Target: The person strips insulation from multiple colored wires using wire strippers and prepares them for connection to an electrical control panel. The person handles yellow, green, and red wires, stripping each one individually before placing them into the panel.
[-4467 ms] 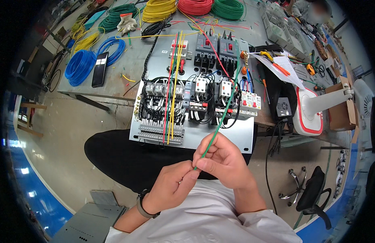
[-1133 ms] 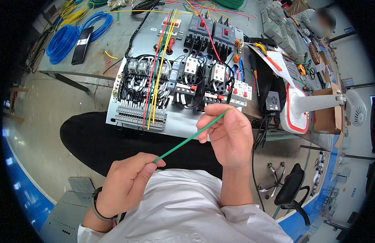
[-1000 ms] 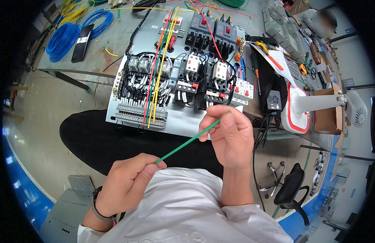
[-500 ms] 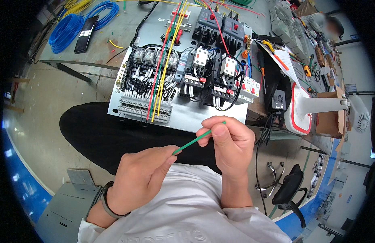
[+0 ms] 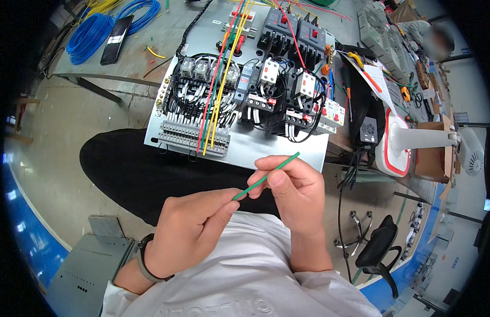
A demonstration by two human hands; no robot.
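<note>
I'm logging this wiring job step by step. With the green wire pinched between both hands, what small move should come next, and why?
Probably carry the green wire forward to the control panel. Left hand and right hand both pinch it, its free end points at the panel, and it looks straight.

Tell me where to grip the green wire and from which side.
Grip the green wire along its bare middle span, between the left hand and right hand, coming from above. It is thin, straight and slanted up to the right, both ends already pinched, so only the middle is free.
</note>
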